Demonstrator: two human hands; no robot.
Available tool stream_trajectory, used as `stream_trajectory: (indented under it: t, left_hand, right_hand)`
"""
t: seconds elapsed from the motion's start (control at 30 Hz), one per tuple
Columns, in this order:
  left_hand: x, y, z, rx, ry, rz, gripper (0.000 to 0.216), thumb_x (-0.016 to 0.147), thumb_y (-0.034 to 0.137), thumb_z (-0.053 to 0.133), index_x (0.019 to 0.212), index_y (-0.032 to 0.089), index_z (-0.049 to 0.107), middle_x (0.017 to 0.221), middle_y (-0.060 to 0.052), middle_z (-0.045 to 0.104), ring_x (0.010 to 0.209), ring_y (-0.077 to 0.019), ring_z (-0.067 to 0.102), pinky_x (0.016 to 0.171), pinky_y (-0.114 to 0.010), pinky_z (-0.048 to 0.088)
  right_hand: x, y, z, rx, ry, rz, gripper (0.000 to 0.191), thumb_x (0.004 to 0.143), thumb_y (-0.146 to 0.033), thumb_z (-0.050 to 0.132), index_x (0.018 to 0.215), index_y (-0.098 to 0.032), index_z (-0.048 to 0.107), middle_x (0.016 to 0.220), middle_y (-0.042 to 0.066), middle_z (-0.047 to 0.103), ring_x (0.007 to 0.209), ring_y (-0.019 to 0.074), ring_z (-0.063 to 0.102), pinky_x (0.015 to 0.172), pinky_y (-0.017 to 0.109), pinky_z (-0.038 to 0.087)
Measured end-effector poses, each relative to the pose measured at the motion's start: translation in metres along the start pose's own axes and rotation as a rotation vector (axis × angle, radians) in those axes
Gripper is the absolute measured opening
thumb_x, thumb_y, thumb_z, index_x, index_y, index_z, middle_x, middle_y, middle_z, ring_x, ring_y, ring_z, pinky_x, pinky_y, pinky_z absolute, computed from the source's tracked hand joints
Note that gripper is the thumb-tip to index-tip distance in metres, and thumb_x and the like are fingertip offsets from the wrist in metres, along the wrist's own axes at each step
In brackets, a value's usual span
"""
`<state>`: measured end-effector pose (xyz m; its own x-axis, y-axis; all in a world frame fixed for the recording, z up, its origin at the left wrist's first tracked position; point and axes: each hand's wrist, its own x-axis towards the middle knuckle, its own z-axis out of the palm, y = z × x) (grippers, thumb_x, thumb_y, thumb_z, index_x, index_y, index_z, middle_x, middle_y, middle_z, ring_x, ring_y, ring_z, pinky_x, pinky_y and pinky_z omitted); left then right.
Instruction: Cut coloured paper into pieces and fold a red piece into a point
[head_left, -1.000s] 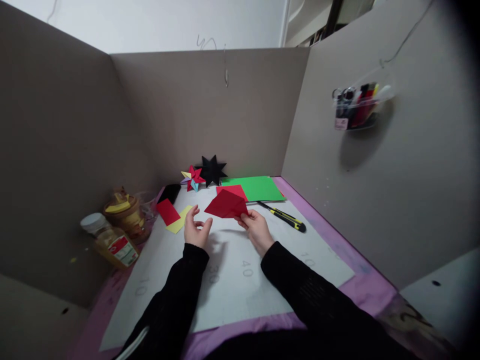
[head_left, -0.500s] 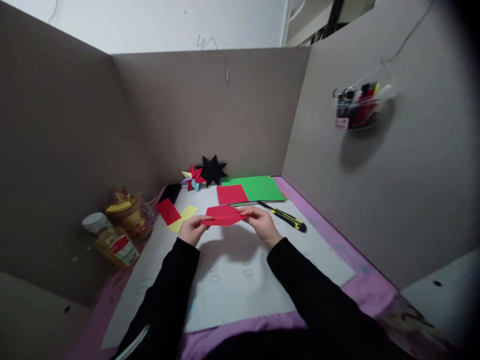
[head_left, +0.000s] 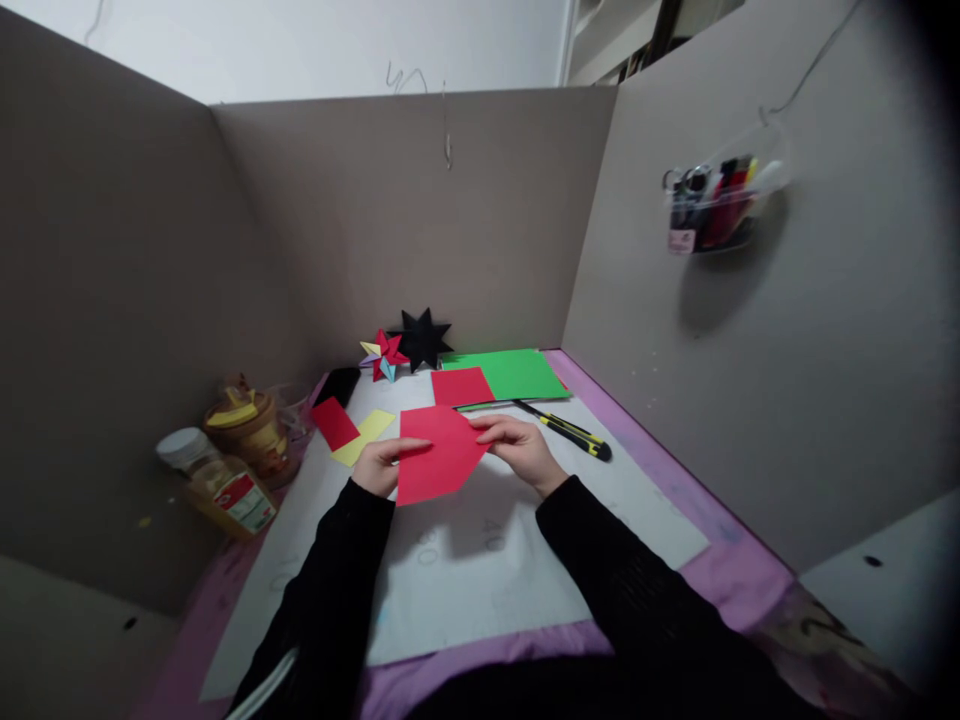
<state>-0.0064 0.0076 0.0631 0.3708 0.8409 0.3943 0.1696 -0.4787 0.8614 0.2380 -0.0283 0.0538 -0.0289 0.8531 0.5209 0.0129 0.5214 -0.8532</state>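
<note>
Between my hands, above the white sheet (head_left: 465,590), is a piece of red paper (head_left: 439,460) with its right corners folded or angled in. My left hand (head_left: 381,464) pinches its left edge, thumb on top. At the right end, my right hand (head_left: 521,448) grips the upper right edge between thumb and fingers. Just behind lie a flat red square (head_left: 463,386) and green paper (head_left: 529,375). A smaller red piece (head_left: 335,424) and a yellow piece (head_left: 366,438) overlap to the left of my left hand.
A yellow and black utility knife (head_left: 574,435) lies right of my right hand. A multicoloured folded star (head_left: 385,354) and a black star (head_left: 424,339) stand at the back. A jar (head_left: 225,490) and a brown pot (head_left: 251,430) are at left. Grey panels enclose three sides.
The red paper was seen nearly edge-on as a narrow folded shape. Now it is opened out and tilted toward me, showing a broad face. Both hands keep hold of it.
</note>
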Motion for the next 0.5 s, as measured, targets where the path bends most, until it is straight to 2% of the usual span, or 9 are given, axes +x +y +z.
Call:
stream_trajectory:
  t: [0.13, 0.2, 0.23, 0.3, 0.37, 0.43, 0.5]
  left_hand:
    - [-0.001, 0.003, 0.0, 0.014, 0.033, 0.036, 0.019, 0.061, 0.026, 0.073, 0.079, 0.021, 0.075, 0.08, -0.009, 0.072, 0.072, -0.0236, 0.068, 0.071, -0.034, 0.055]
    - [-0.001, 0.003, 0.0, -0.009, 0.103, 0.078, 0.018, 0.062, 0.026, 0.072, 0.079, 0.021, 0.075, 0.081, -0.009, 0.072, 0.072, -0.0232, 0.067, 0.07, -0.033, 0.055]
    - [-0.001, 0.003, -0.001, -0.017, 0.128, 0.099, 0.017, 0.062, 0.025, 0.072, 0.078, 0.022, 0.075, 0.08, -0.008, 0.072, 0.072, -0.023, 0.067, 0.069, -0.032, 0.055]
    - [-0.001, 0.003, -0.001, -0.016, 0.141, 0.125, 0.017, 0.063, 0.024, 0.072, 0.079, 0.022, 0.075, 0.08, -0.008, 0.072, 0.072, -0.0226, 0.067, 0.068, -0.032, 0.054]
    - [0.0, 0.003, -0.001, 0.0, 0.097, 0.134, 0.016, 0.062, 0.024, 0.072, 0.078, 0.022, 0.075, 0.08, -0.008, 0.072, 0.071, -0.0226, 0.067, 0.068, -0.032, 0.055]
    - [0.001, 0.004, -0.001, 0.03, 0.043, 0.147, 0.016, 0.062, 0.025, 0.072, 0.078, 0.021, 0.075, 0.079, -0.009, 0.072, 0.069, -0.0224, 0.067, 0.067, -0.032, 0.055]
    - [0.001, 0.006, 0.0, 0.063, 0.003, 0.175, 0.018, 0.062, 0.025, 0.073, 0.079, 0.02, 0.075, 0.077, -0.009, 0.072, 0.067, -0.0215, 0.067, 0.066, -0.031, 0.055]
  right_hand:
    - [-0.002, 0.0, 0.008, 0.053, 0.024, 0.057, 0.014, 0.068, -0.022, 0.067, 0.082, -0.023, 0.072, 0.13, 0.008, 0.051, 0.115, 0.0229, 0.051, 0.093, 0.038, 0.042]
    - [-0.003, 0.002, 0.011, 0.132, 0.005, 0.116, 0.024, 0.067, -0.023, 0.068, 0.091, -0.023, 0.071, 0.137, 0.009, 0.043, 0.117, 0.0237, 0.049, 0.09, 0.035, 0.044]
    - [-0.003, 0.004, 0.012, 0.165, -0.011, 0.15, 0.028, 0.066, -0.024, 0.069, 0.094, -0.023, 0.07, 0.136, 0.009, 0.044, 0.117, 0.0238, 0.05, 0.089, 0.035, 0.045]
    - [-0.004, 0.01, 0.012, 0.2, -0.034, 0.215, 0.029, 0.065, -0.025, 0.07, 0.095, -0.022, 0.07, 0.125, 0.01, 0.055, 0.11, 0.0229, 0.055, 0.088, 0.035, 0.046]
    - [-0.003, 0.015, 0.011, 0.196, -0.021, 0.252, 0.026, 0.066, -0.026, 0.07, 0.091, -0.021, 0.071, 0.107, 0.008, 0.066, 0.097, 0.0204, 0.061, 0.084, 0.035, 0.047]
    - [-0.003, 0.021, 0.008, 0.176, 0.006, 0.239, 0.02, 0.064, -0.026, 0.071, 0.084, -0.02, 0.072, 0.092, 0.005, 0.069, 0.085, 0.018, 0.063, 0.079, 0.033, 0.049]
    - [-0.002, 0.023, 0.006, 0.169, 0.035, 0.187, 0.014, 0.062, -0.024, 0.073, 0.075, -0.02, 0.072, 0.087, 0.004, 0.069, 0.081, 0.0169, 0.063, 0.076, 0.031, 0.049]
